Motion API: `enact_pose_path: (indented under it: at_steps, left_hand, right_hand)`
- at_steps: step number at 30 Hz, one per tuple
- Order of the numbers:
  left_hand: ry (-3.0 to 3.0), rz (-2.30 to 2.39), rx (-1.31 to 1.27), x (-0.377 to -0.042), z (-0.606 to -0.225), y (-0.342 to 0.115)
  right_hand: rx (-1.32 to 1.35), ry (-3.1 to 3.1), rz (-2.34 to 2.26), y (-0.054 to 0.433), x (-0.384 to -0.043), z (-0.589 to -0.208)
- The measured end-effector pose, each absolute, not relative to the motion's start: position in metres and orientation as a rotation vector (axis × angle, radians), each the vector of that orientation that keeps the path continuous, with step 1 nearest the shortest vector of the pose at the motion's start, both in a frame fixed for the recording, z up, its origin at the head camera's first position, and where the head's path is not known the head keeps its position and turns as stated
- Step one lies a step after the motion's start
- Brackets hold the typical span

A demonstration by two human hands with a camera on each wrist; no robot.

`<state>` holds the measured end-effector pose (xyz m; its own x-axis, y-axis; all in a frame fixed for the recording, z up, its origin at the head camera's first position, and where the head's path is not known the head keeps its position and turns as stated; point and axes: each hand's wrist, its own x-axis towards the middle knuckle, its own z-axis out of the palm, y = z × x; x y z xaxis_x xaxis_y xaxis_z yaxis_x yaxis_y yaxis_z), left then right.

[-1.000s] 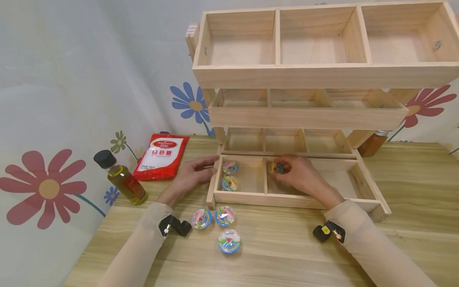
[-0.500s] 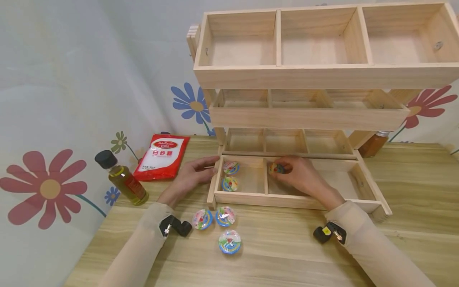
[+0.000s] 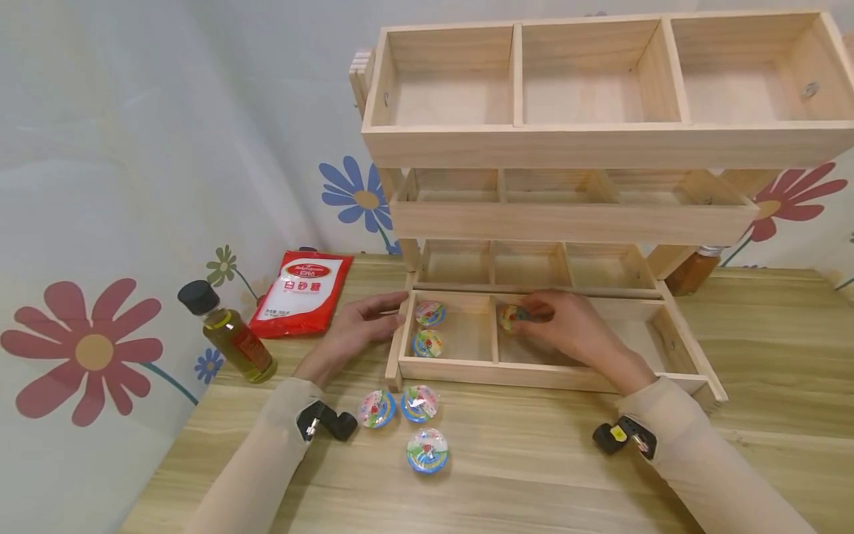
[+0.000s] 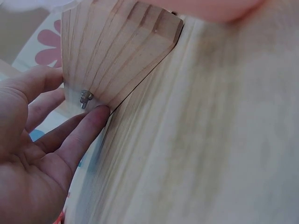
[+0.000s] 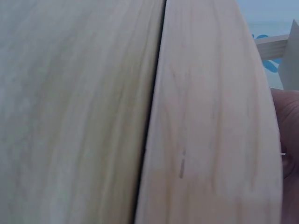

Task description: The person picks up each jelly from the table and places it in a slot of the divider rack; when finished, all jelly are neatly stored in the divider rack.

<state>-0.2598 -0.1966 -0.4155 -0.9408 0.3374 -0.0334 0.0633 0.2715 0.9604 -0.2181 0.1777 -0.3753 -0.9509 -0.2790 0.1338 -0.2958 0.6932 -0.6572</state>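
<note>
My right hand (image 3: 563, 326) reaches into the middle of the lowest tray of the wooden rack (image 3: 507, 373). Its thumb and fingertips are right at the edge of a small jelly cup (image 3: 512, 317), which lies lid up just right of the divider. The right wrist view shows mostly the tray's front board (image 5: 205, 116), which hides most of that hand. Two more cups, one of them the upper cup (image 3: 430, 312), lie in the left compartment. With extended fingers my left hand (image 4: 42, 154) touches the rack's wooden side (image 4: 121, 51), beside a metal bolt (image 4: 86, 99).
Three more cups lie on the table in front, the nearest cup (image 3: 427, 450) apart from the pair. At left are a red-and-white sugar bag (image 3: 300, 293) and a black-capped oil bottle (image 3: 233, 337). Behind the rack's right leg stands a jar (image 3: 696, 268). Higher trays overhang the lowest one.
My right hand and forearm have shifted slightly right, while the cup stays by the divider with more of its lid showing. The left hand keeps its place.
</note>
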Motion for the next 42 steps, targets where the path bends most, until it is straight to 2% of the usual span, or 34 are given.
enact_pose_path:
  at_steps: [11,24,42]
  left_hand:
    - [2.309,1.724,0.371,-0.259,-0.415,-0.197]
    - [2.293,1.735,0.360,-0.259,-0.413,-0.197]
    - [2.267,1.766,0.357,-0.260,-0.416,-0.197]
  right_hand:
    - [0.583,-2.772,1.064,0.173,-0.198,-0.361]
    - [0.858,-2.563,1.111,0.145,-0.174,-0.351]
    - [1.268,-2.468,1.427,0.099,-0.146,-0.349]
